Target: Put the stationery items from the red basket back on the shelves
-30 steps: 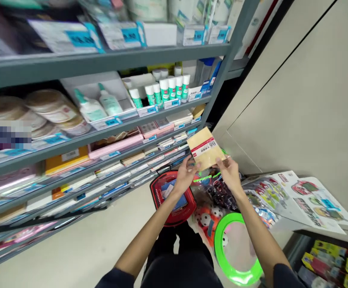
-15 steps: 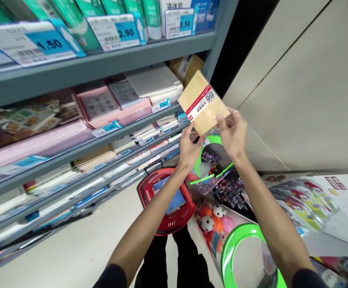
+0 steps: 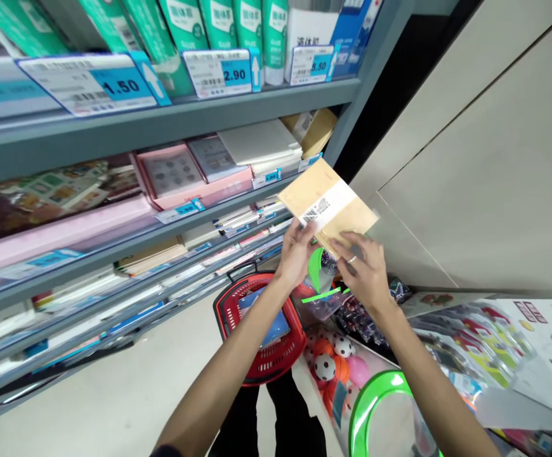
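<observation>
I hold a tan pack of envelopes (image 3: 326,203) in clear wrap with both hands in front of a grey store shelf. A white band with a barcode now faces up. My left hand (image 3: 297,251) grips its near left edge. My right hand (image 3: 364,273), with a ring on one finger, is closed on its near right corner, thumb on top. A similar tan pack (image 3: 316,127) lies at the right end of the shelf just beyond.
Grey shelves (image 3: 171,117) at left carry green glue sticks, pink boxes, notebooks and price tags. A red basket (image 3: 261,324) stands on the floor below my arms. At right are green-rimmed tubs (image 3: 375,406) of toy balls and packaged toys (image 3: 485,336). A beige wall is on the right.
The pack has been turned over: the red B6 label side is replaced by the barcode side. My hands dropped slightly and my right hand shifted to the near corner.
</observation>
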Tool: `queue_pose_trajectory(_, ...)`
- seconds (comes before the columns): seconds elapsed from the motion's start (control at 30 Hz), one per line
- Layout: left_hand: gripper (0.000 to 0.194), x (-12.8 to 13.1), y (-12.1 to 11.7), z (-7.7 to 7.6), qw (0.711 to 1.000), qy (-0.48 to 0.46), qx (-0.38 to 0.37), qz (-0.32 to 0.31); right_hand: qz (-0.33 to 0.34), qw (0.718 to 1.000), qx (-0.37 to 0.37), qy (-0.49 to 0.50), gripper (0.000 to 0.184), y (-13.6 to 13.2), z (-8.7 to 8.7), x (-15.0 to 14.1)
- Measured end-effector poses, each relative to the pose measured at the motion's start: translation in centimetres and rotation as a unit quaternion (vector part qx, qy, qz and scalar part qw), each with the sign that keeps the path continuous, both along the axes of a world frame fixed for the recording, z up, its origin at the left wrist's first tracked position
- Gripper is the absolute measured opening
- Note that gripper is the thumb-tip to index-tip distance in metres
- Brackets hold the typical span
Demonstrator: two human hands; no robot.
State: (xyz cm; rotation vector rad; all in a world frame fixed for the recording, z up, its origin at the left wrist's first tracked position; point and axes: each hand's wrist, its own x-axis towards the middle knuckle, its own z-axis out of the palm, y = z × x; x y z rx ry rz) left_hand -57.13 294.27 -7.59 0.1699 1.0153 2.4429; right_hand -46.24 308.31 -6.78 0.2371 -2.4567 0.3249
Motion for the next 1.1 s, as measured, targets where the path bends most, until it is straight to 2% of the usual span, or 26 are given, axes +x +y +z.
queue_pose_trajectory(0.17, 0.071, 0.2, 0.5, -0.8, 1.000, 0.019, 0.000, -0.020, 0.003, 1.000, 0.008, -0.010, 0.058, 0.0, -0.3, 1.0)
queue_pose_trajectory(0.23, 0.070, -0.3, 0.2, -1.1, 0.998, 0.054, -0.011, -0.002, 0.006, 1.000, -0.028, 0.000, 0.054, 0.0, 0.5, 1.3)
queue_pose_trajectory(0.3, 0.069, -1.1, -0.6, -1.1, 0.989, 0.131, -0.064, 0.007, -0.021, 0.996, -0.083, 0.029, 0.049, 0.5, 1.9, 1.2)
queue_pose_trajectory(0.33, 0.069, -1.6, -1.3, -0.9, 0.979, 0.177, -0.101, -0.010, -0.045, 0.992, -0.112, 0.038, 0.048, 1.0, 2.8, 1.0)
queue_pose_trajectory(0.4, 0.069, -2.5, -2.6, -0.3, 0.948, 0.257, -0.164, -0.092, -0.078, 0.981, -0.179, 0.002, 0.049, 2.2, 4.7, 0.4)
queue_pose_trajectory(0.43, 0.069, -2.9, -3.2, 0.1, 0.930, 0.288, -0.182, -0.138, -0.076, 0.970, -0.224, -0.051, 0.049, 2.9, 5.6, 0.1)
queue_pose_trajectory(0.5, 0.064, -3.6, -4.0, 0.9, 0.901, 0.334, -0.200, -0.190, -0.048, 0.926, -0.327, -0.182, 0.045, 4.1, 7.0, -0.3)
queue_pose_trajectory(0.53, 0.060, -3.8, -4.2, 1.2, 0.890, 0.358, -0.215, -0.183, -0.035, 0.898, -0.373, -0.230, 0.041, 4.5, 7.4, -0.4)
queue_pose_trajectory(0.6, 0.046, -3.7, -4.2, 1.6, 0.863, 0.416, -0.269, -0.093, -0.059, 0.862, -0.441, -0.245, 0.038, 5.0, 7.6, -0.2)
queue_pose_trajectory(0.7, 0.021, -2.2, -3.4, 1.4, 0.803, 0.455, -0.352, 0.155, -0.154, 0.838, -0.511, -0.110, 0.035, 4.8, 7.2, 0.0)
queue_pose_trajectory(0.73, 0.020, -1.5, -2.9, 1.2, 0.785, 0.460, -0.357, 0.212, -0.161, 0.827, -0.534, -0.066, 0.033, 4.7, 7.0, -0.2)
queue_pose_trajectory(0.77, 0.022, -0.8, -2.3, 0.9, 0.776, 0.469, -0.349, 0.236, -0.149, 0.816, -0.557, -0.035, 0.030, 4.5, 6.7, -0.6)
queue_pose_trajectory(0.8, 0.024, -0.2, -1.6, 0.5, 0.773, 0.487, -0.335, 0.230, -0.126, 0.808, -0.576, -0.017, 0.028, 4.3, 6.5, -1.2)
queue_pose_trajectory(0.87, 0.034, 0.3, 0.2, -0.3, 0.774, 0.526, -0.310, 0.168, -0.080, 0.806, -0.586, -0.005, 0.029, 3.6, 6.0, -2.8)
queue_pose_trajectory(0.97, 0.055, -0.8, 2.8, -1.3, 0.785, 0.524, -0.308, 0.116, -0.054, 0.839, -0.542, 0.014, 0.033, 2.5, 5.2, -6.0)
queue_pose_trajectory(1.1, 0.061, -4.0, 4.2, -2.5, 0.792, 0.510, -0.314, 0.114, -0.040, 0.875, -0.480, 0.061, 0.031, 1.1, 4.1, -9.8)
